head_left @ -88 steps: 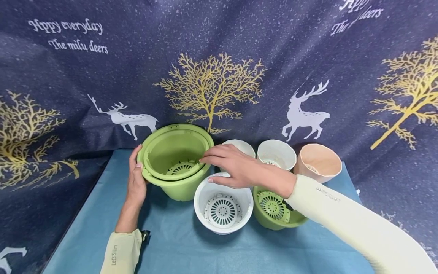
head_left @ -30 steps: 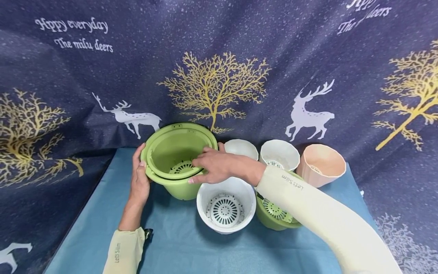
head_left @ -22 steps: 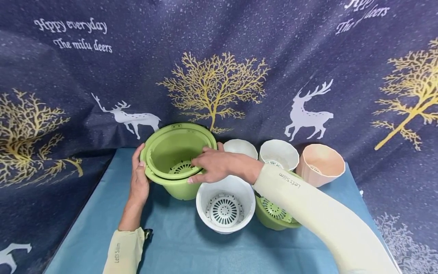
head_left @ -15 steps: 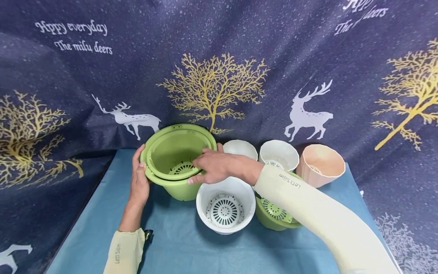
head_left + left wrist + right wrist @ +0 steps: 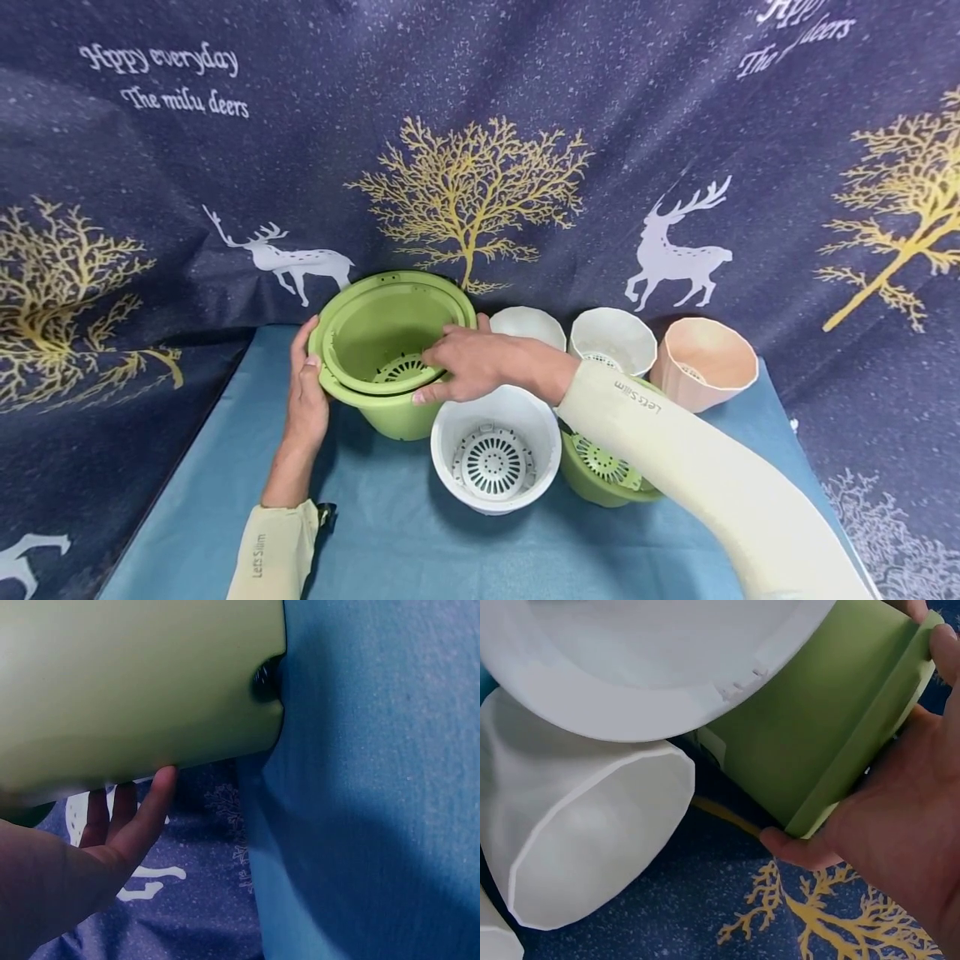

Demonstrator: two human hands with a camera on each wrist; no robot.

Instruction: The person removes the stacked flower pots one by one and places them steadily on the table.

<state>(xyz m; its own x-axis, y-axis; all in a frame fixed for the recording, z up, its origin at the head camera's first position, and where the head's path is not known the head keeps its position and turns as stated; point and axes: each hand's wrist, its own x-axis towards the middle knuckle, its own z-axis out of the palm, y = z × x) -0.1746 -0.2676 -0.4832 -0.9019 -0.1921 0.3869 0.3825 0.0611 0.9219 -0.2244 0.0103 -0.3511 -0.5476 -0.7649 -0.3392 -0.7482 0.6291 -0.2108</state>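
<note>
Two green flowerpots are nested at the back left in the head view. The inner one (image 5: pixel 375 325), with a slotted bottom, sits inside the outer flowerpot (image 5: pixel 397 417). My left hand (image 5: pixel 303 387) grips the left rim, its thumb at the edge and its fingers along the outside wall. In the left wrist view, fingertips touch the green wall (image 5: pixel 135 690). My right hand (image 5: pixel 468 362) holds the right rim, with some fingers reaching over the edge inside. The right wrist view shows this hand (image 5: pixel 907 825) around the green rim; some fingertips are hidden.
A white flowerpot (image 5: pixel 525 425) stands just below my right hand. Under my right forearm is a smaller green flowerpot (image 5: pixel 600 492), partly covered. Two white faceted pots (image 5: pixel 517 321) and a peach pot (image 5: pixel 708 358) line the back of the blue cloth (image 5: pixel 420 542), against a printed curtain.
Since the earliest frame my right hand has moved left and down onto the right rim of the green flowerpots. My left hand keeps its grip. Over the last half second nothing visibly moves.
</note>
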